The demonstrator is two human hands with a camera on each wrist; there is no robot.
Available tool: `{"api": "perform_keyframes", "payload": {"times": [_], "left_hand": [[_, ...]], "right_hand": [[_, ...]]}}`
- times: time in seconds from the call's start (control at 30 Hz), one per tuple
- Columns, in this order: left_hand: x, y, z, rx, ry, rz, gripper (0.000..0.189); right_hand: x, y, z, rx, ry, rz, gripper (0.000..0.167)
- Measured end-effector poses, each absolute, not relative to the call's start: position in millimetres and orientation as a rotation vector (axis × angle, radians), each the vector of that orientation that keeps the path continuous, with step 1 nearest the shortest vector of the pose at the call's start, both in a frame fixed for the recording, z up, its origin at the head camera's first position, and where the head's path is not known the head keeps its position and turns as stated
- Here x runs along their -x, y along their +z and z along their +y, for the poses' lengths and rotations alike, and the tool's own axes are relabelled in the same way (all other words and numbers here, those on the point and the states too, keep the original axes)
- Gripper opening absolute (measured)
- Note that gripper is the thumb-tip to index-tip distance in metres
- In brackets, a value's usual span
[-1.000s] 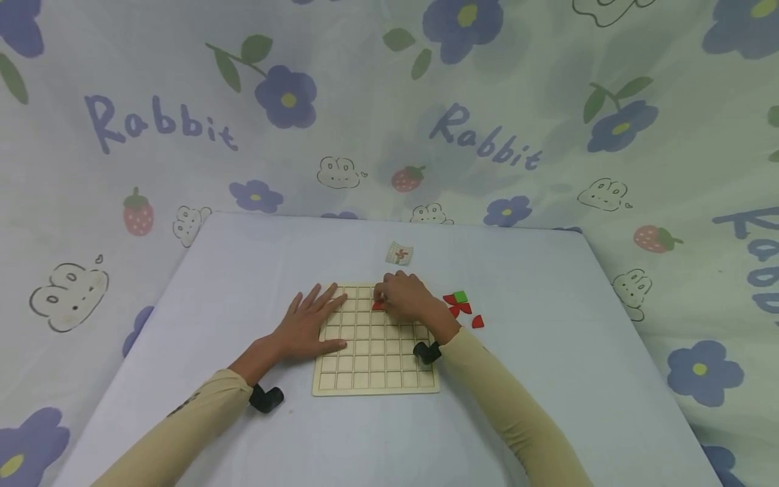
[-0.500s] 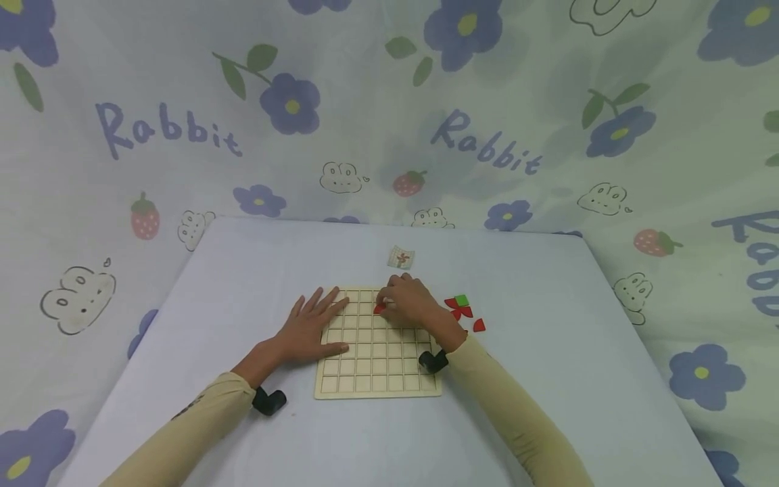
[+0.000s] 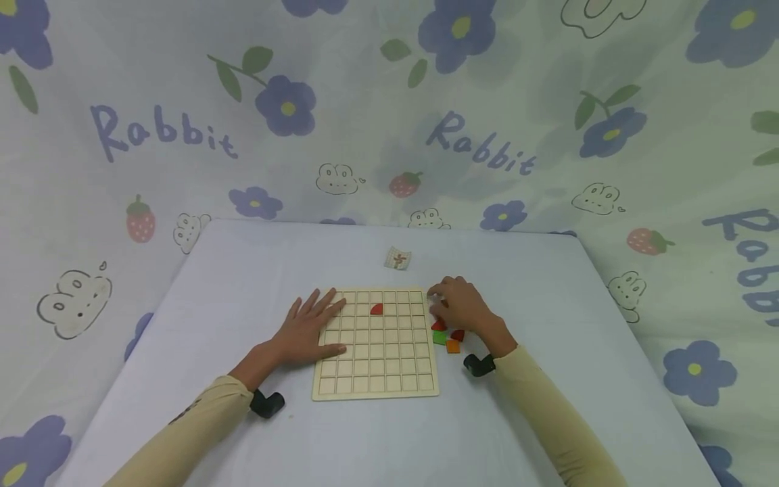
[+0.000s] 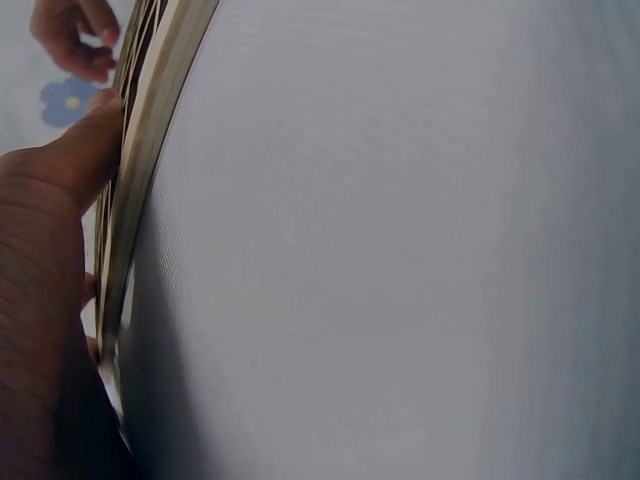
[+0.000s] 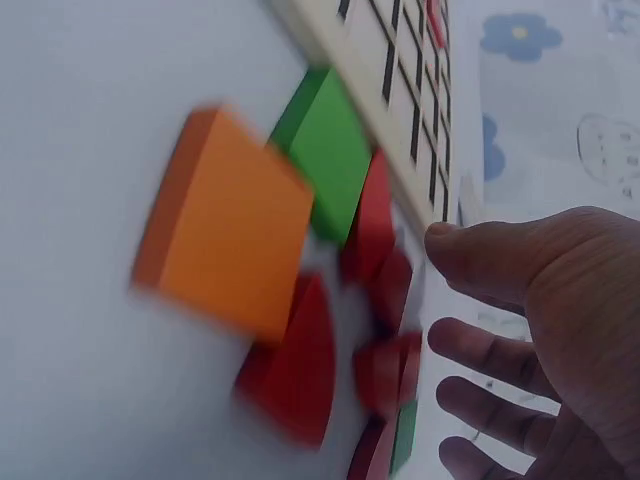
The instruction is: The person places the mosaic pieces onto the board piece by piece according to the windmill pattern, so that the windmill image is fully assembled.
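My left hand (image 3: 304, 333) rests with spread fingers on the left side of a pale wooden grid board (image 3: 377, 372). A red quarter-round tile (image 3: 377, 309) lies in a square of the board's second row. Right of the board, my right hand (image 3: 465, 306) hovers over the loose tiles and covers some of them. In the right wrist view its thumb and fingers are apart, with nothing between them. Near it lie an orange square tile (image 5: 235, 230), a green square tile (image 5: 325, 160) and several red tiles (image 5: 295, 370), some partly overlapping in view.
A small card (image 3: 398, 258) with a red pinwheel pattern lies beyond the board. The white-covered table (image 3: 274, 257) meets a patterned cloth backdrop (image 3: 365, 142) at its far edge.
My right hand has let go of the red quarter-round tile on the board and moved right to the loose tiles. The left hand stays on the board.
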State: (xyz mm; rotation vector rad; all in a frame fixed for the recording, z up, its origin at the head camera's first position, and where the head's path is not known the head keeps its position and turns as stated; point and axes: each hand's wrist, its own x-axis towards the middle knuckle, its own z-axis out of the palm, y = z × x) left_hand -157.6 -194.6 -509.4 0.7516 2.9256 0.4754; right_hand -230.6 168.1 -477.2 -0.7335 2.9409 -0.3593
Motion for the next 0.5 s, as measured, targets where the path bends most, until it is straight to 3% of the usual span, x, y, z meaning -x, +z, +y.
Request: {"api": "perform_keyframes", "payload": {"times": [0.5], "left_hand": [[157, -514, -195, -0.760, 0.491, 2.944, 0.096]], "right_hand": [[229, -480, 199, 0.552, -0.476, 2.902, 0.019]]}}
